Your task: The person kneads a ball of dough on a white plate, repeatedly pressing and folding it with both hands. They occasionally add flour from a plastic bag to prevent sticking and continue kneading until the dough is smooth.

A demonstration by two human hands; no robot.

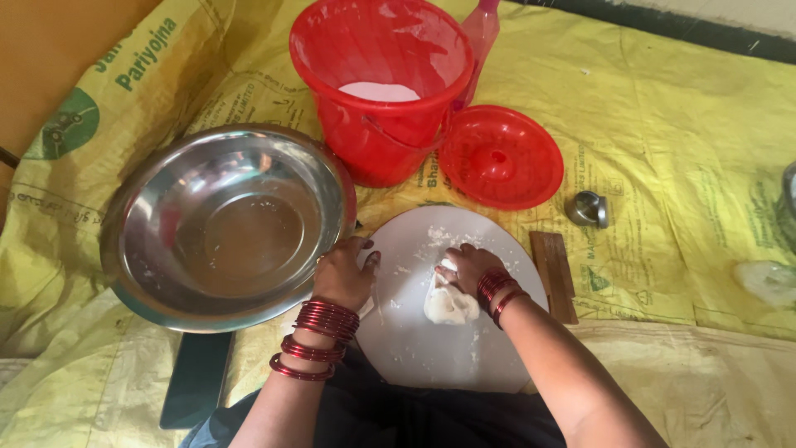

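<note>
**Dough Is Getting Pressed on the Round Board**

A person is sitting on the floor and working a lump of white dough (449,304). The dough is lying on a round white board (431,348), a little to the right of the middle.

The right hand (467,267) is curling over the top of the dough and pushing down on it. Its fingers are bent and closed around the top edge of the lump. The left hand (342,275) is resting at the left edge of the board. Its fingers are curled down too, but it is not holding anything that I can see. It looks like it is keeping the board from sliding.

How far along is the work? The dough is already mixed into one soft lump, so that part looks done. The big steel bowl (224,224) beside the left hand is nearly empty now, with only a few bits sticking inside. White crumbs and flour are lying around the board. The lump is looking bumpy and not smooth yet, so I think more pressing and shaping is left to do.

A red bucket (377,133) with white flour inside is standing behind the board. Its red lid (500,158) is lying next to it on the yellow sacks (663,124) that are covering the floor. A small wooden block (554,274) is sitting just right of the board.
</note>
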